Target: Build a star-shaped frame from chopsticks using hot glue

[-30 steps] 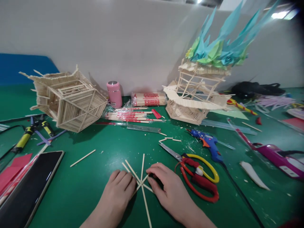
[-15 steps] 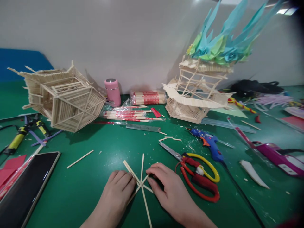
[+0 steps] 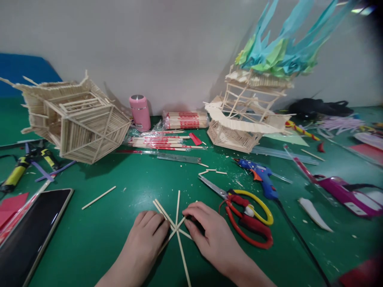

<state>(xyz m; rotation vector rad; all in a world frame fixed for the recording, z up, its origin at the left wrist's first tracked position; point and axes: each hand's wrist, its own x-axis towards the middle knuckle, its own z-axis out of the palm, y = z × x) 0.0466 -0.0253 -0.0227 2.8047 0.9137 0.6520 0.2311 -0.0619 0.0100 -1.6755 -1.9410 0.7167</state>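
Observation:
Several thin wooden sticks (image 3: pixel 181 250) lie crossed on the green table, meeting near one middle point like a star. My left hand (image 3: pixel 147 236) is closed at the left of the crossing, its curled fingers on the sticks there. Two sticks run nearly side by side beyond its fingertips. On the other side, my right hand (image 3: pixel 206 229) pinches a slanting stick between thumb and fingers. Its palm side hides part of the sticks. Scissors (image 3: pixel 215 187) with yellow and red handles lie open beside my right hand.
A blue glue gun (image 3: pixel 260 175) and its cord lie at the right. Stick-built models stand at the left (image 3: pixel 92 127) and right (image 3: pixel 233 137). Between them are a pink flask (image 3: pixel 139 113) and packs of sticks (image 3: pixel 185 120). A phone (image 3: pixel 32 235) lies at the left.
The whole view has shifted slightly. Both hands stay at the crossed sticks, and the two near-parallel sticks by my left hand show a slightly wider gap.

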